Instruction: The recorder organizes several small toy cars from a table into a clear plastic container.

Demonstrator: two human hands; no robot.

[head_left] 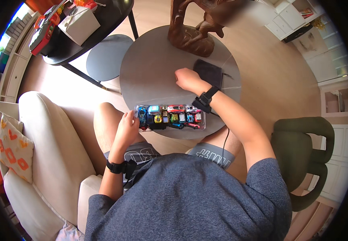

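Note:
A clear plastic box [204,125] full of small toy cars [176,108] in several colours lies at the near edge of the round grey table [145,64]. At the box's left end is my left hand [127,127], its fingers bent and closed on that end. My right hand [189,79] is over the middle of the table, beyond the box, with the fingers curled closed; anything inside them is hidden. Just beside it lies a dark cloth pouch [208,73] with a drawstring.
A carved wooden statue [192,42] stands at the table's far side. On the left are a black table [115,16] bearing a white box [79,25], a grey stool [109,58] and a cream sofa [53,140]. A green chair [292,154] stands to the right.

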